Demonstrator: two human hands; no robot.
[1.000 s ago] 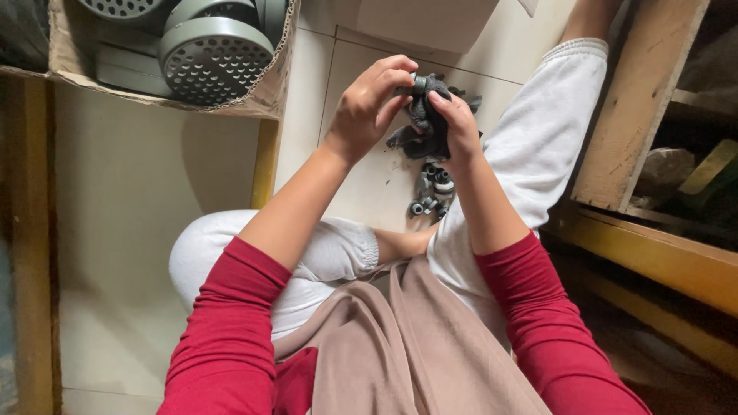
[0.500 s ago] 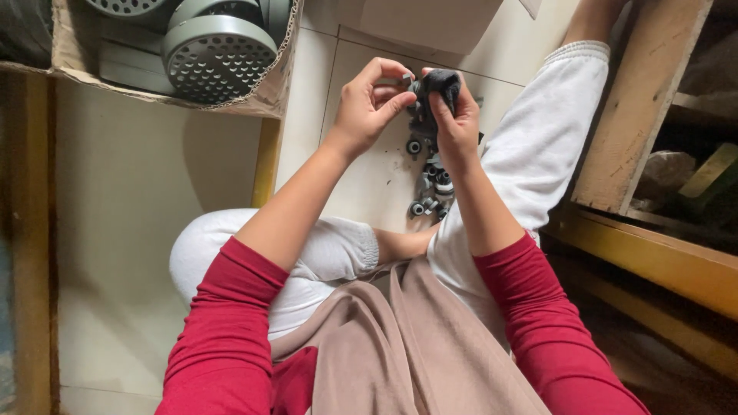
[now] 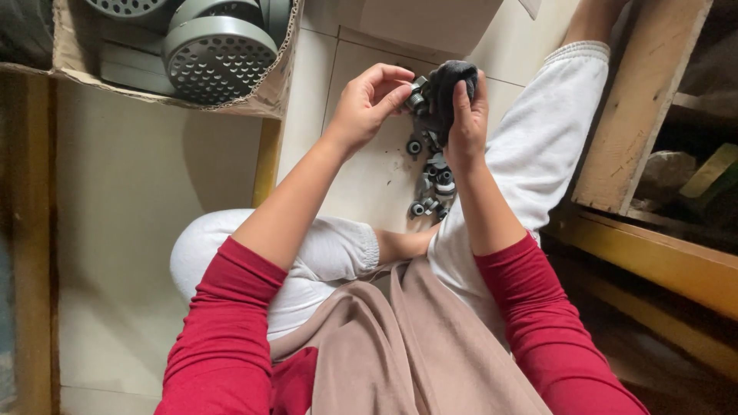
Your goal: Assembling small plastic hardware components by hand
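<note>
A person seated on a tiled floor [image 3: 361,177] works a small grey part [image 3: 417,94] against a black cloth [image 3: 450,84], both raised at arm's length. The left hand [image 3: 369,104] is narrow, thumb and fingertips pinching the part; the right hand [image 3: 467,123] is closed round the cloth, thumb pressed along its front. A second ago the cloth hung looser, with dark pieces showing beneath it, and the hands sat slightly lower. Now the cloth is bunched into a ball and the part has come to its left edge, which suggests one piece has been singled out for wiping. The part looks like a short cylinder; its long axis seems to run from the left fingertips toward the cloth, though it is too small to be sure. Below the right wrist, a pile of similar parts [image 3: 432,188] lies on the floor. Beyond the left hand, a cardboard box [image 3: 265,96] holds perforated grey discs [image 3: 219,61].
</note>
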